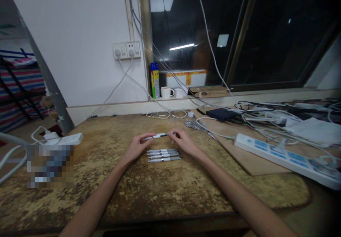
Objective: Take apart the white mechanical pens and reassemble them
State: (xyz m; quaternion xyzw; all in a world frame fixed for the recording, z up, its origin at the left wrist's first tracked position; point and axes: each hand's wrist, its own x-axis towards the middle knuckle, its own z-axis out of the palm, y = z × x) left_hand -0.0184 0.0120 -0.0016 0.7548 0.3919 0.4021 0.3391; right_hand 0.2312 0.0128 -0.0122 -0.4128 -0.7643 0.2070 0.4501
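My left hand is closed around the rear part of a pen, held level just above the table. The pen has a white band and a dark stretch toward its right end. At that end, the fingertips of my right hand are pinched together. A small greyish piece shows between them, too blurred to name. Below both hands, several grey-and-white pens lie side by side in a stack of rows on the worn wooden table.
To the right are a brown board, a white power strip and tangled cables. A smaller power strip lies at left beside a blurred-out item. Crumpled clear plastic sits behind my right hand. A mug and spray can stand on the sill.
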